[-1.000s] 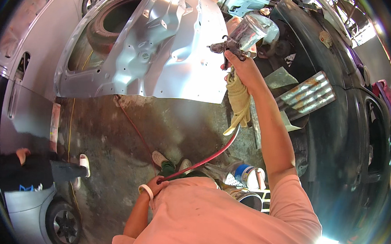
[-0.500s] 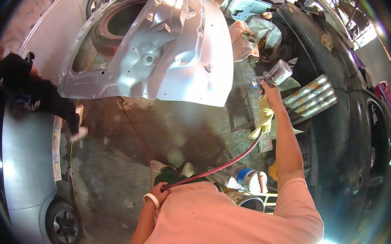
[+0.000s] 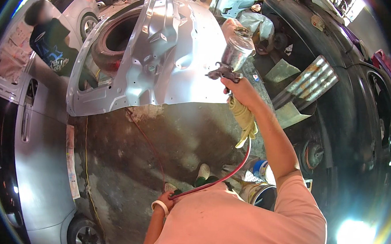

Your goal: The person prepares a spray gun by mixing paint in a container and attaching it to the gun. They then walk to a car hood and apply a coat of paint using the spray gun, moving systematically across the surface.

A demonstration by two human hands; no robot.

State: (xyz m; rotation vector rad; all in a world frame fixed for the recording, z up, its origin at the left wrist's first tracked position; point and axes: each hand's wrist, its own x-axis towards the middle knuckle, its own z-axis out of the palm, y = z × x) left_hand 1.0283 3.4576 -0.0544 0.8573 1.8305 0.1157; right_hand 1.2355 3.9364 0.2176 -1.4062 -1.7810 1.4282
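My right hand [image 3: 240,90] grips a spray gun [image 3: 224,72] with a clear cup [image 3: 238,51] on top, out to the right of a silver car panel [image 3: 172,54]. A yellowish cloth or glove [image 3: 241,118] hangs below the gun's handle. From there a red hose [image 3: 239,163] curves back to my waist. My left hand [image 3: 167,199], with a white band at its wrist, is closed around that hose low in front of me. The panel, its bare inner side up, has a tyre [image 3: 113,42] showing through its opening.
A co-worker [image 3: 54,41] stands at the far left beside a silver car [image 3: 43,158]. A dark car body [image 3: 332,129] runs along the right, with a ribbed metal sheet [image 3: 310,79] near it. Paint tins [image 3: 260,191] stand by my right side. A yellow cord [image 3: 88,178] lies on the floor.
My right hand has brought the spray gun leftward, nearer the panel's right edge. My feet have shifted and the view has turned. The co-worker at left has moved farther away and stands more upright.
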